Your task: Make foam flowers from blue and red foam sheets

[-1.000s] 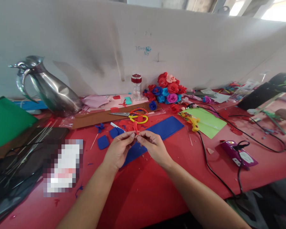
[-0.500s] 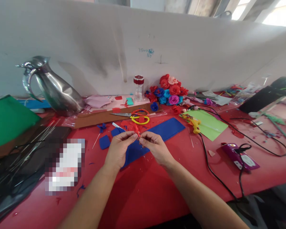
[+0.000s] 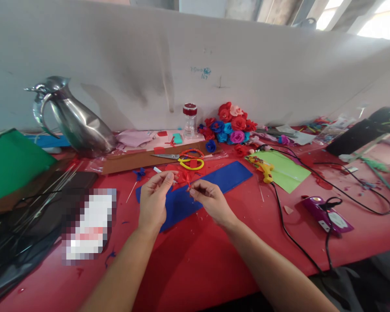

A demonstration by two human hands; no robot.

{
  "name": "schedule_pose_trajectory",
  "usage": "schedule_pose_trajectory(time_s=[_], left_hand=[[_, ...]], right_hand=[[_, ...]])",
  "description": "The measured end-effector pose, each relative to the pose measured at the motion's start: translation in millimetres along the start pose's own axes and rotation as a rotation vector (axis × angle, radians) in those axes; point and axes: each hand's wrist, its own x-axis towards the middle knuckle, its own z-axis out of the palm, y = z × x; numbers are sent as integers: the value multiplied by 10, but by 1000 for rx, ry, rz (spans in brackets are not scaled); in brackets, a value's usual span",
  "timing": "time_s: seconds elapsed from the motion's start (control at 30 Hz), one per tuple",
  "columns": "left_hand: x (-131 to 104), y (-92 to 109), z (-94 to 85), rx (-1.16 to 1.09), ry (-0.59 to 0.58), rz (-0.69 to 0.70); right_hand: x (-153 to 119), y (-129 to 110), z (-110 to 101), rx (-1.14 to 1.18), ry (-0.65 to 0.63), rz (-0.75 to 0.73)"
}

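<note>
Between the thumb and fingers of my right hand [image 3: 211, 199] is a small twisted piece of red crepe paper [image 3: 186, 178], its loose end pointing up. My left hand [image 3: 154, 199] is a little to the left, apart from that piece, thumb against the fingertips; whether anything small is between them I cannot make out. Beneath both hands lies a blue sheet of crepe paper [image 3: 235, 175]. Just beyond it, scissors [image 3: 191, 162] with yellow and red handles rest half open on a brown strip [image 3: 130, 164]. A white pen [image 3: 157, 170] is partly hidden behind my left hand.
Paper roses [image 3: 237, 123] are heaped at the back, beside a lidded glass jar [image 3: 190, 121]. A metal jug [image 3: 79, 121] stands at the back left. On the right are a yellow glue gun [image 3: 264, 170], a light green sheet [image 3: 289, 173], a purple power strip [image 3: 328, 214] and trailing cables.
My left hand has come away from the red crepe paper and moved left. The right hand keeps its pinch on the piece in nearly the same place.
</note>
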Motion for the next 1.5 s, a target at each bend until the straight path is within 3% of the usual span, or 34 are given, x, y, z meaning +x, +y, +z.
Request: schedule_pose_trajectory(time_s=[0.2,0.4,0.63,0.77,1.0,1.33,1.5], left_hand=[[34,32,-43,39,-110,-57],[24,79,-43,67,-118,-97],[64,84,-50,-71,-126,-361],[83,67,-67,-144,-68,-347],[57,38,-67,91,-365,-326],[57,63,-83,115,-271,-293],[35,60,-65,121,-301,-234]], right_hand=[[-11,6,7,-17,-95,-29],[-19,4,5,-39,-184,-35],[-23,33,5,-53,-169,-78],[-22,25,-1,-63,-122,-82],[-10,-7,-14,-26,-97,-89],[-21,3,-8,-154,2,-152],[-51,-31,19,-305,91,-258]])
